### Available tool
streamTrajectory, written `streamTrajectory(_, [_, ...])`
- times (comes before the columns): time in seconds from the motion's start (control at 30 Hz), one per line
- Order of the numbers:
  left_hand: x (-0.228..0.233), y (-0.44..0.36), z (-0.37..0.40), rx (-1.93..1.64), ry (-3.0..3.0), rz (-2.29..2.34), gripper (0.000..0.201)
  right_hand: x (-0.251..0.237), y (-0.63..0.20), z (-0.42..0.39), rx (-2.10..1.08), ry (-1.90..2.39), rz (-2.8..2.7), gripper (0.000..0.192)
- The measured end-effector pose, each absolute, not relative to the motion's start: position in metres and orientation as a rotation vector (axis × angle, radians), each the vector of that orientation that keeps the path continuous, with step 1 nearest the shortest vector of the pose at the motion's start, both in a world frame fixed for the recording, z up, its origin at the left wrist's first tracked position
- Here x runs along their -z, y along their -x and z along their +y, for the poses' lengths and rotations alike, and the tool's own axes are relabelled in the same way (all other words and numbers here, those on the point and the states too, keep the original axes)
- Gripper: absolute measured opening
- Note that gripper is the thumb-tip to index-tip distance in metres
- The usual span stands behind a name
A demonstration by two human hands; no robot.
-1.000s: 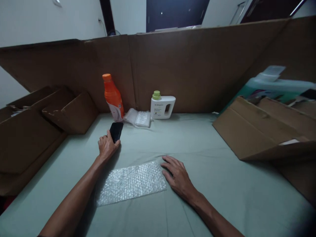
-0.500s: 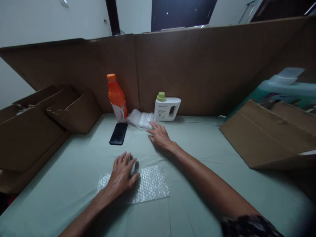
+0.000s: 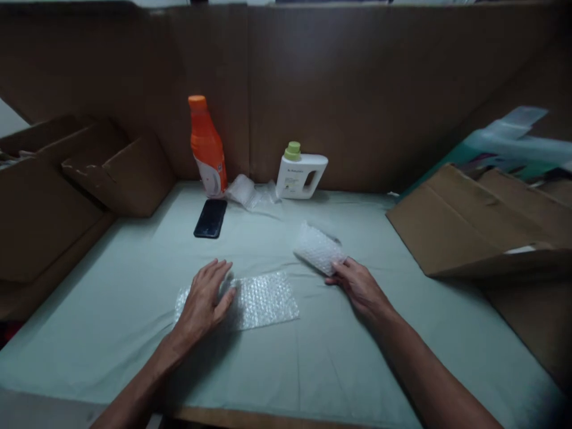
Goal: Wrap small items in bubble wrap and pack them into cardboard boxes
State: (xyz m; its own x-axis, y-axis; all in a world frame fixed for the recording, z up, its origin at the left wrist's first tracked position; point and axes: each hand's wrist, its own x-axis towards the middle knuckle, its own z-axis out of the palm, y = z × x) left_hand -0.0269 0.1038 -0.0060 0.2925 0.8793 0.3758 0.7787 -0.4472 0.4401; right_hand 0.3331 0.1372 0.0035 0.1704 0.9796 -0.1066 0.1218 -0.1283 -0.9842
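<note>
My right hand (image 3: 355, 285) pinches the near corner of a bubble-wrapped packet (image 3: 318, 247), tilted over the cloth right of centre. What the wrap encloses cannot be made out. On the left, my left hand (image 3: 206, 295) has its fingers stretched out over a flat sheet of bubble wrap (image 3: 267, 302); whether it touches the sheet is unclear. A black phone (image 3: 210, 218) lies farther back. Crumpled clear wrap (image 3: 250, 193) rests between an orange bottle (image 3: 208, 149) and a white jug with a green cap (image 3: 300, 174).
Open cardboard boxes (image 3: 120, 173) stand along the left side. At the right, another cardboard box (image 3: 482, 229) sits before a large container of green liquid (image 3: 496, 146). A tall cardboard panel (image 3: 379, 101) closes off the back of the cloth-covered table (image 3: 339, 363).
My right hand has taken the bubble-wrapped packet from beside the white jug and drawn it nearer and to the right. My left hand stays over the sheet. The view has tipped downward.
</note>
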Motion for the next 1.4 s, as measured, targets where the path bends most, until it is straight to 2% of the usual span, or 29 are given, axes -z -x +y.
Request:
streamTrajectory(0.17, [0.010, 0.041, 0.084, -0.855, -2.393, 1.601, 0.034, -0.008, -0.369, 0.096, -1.215, 1.651, -1.139, 0.048])
streamTrajectory(0.23, [0.014, 0.042, 0.079, -0.830, -2.418, 1.611, 0.032, -0.011, -0.372, 0.095, -1.037, 1.723, -1.320, 0.043])
streamTrajectory(0.37, [0.017, 0.037, 0.078, -0.826, -2.472, 1.615, 0.033, -0.008, -0.362, 0.126, -0.387, 1.775, -1.645, 0.039])
streamTrajectory(0.43, [0.015, 0.031, 0.078, -0.831, -2.467, 1.604, 0.033, -0.003, -0.353, 0.149, -0.288, 1.765, -1.704, 0.035])
streamTrajectory(0.53, [0.005, 0.019, 0.072, -0.869, -2.356, 1.555, 0.031, -0.002, -0.336, 0.169, -0.313, 1.689, -1.784, 0.018])
streamTrajectory(0.6, [-0.003, 0.008, 0.065, -0.901, -2.166, 1.523, 0.033, -0.009, -0.321, 0.163, -0.298, 1.622, -1.818, 0.015])
streamTrajectory(0.67, [-0.009, -0.004, 0.057, -0.911, -1.865, 1.485, 0.044, -0.019, -0.302, 0.140, -0.324, 1.497, -1.880, 0.017])
streamTrajectory(0.77, [-0.008, -0.018, 0.051, -0.935, -1.390, 1.400, 0.069, -0.035, -0.279, 0.095, -0.545, 1.069, -2.120, 0.034])
streamTrajectory(0.83, [-0.004, -0.022, 0.051, -0.956, -1.232, 1.372, 0.076, -0.041, -0.279, 0.079, -0.660, 0.901, -2.151, 0.032])
streamTrajectory(0.93, [0.000, -0.025, 0.053, -0.907, -1.326, 1.455, 0.075, -0.038, -0.305, 0.097, -0.553, 1.283, -1.959, 0.024])
streamTrajectory(1.07, [-0.005, -0.037, 0.064, -0.846, -1.823, 1.570, 0.063, -0.013, -0.346, 0.163, -0.301, 1.779, -1.809, 0.037])
streamTrajectory(1.13, [-0.007, -0.045, 0.075, -0.884, -2.033, 1.569, 0.072, 0.000, -0.351, 0.188, -0.270, 1.823, -1.778, 0.039])
streamTrajectory(1.23, [-0.007, -0.057, 0.096, -0.909, -2.247, 1.476, 0.086, 0.011, -0.347, 0.202, -0.271, 1.821, -1.760, 0.025])
streamTrajectory(1.3, [-0.004, -0.062, 0.108, -0.806, -2.345, 1.387, 0.074, 0.007, -0.344, 0.195, -0.286, 1.794, -1.741, 0.019])
streamTrajectory(1.4, [0.000, -0.062, 0.112, -0.632, -2.414, 1.282, 0.039, -0.012, -0.352, 0.164, -0.341, 1.756, -1.706, 0.022])
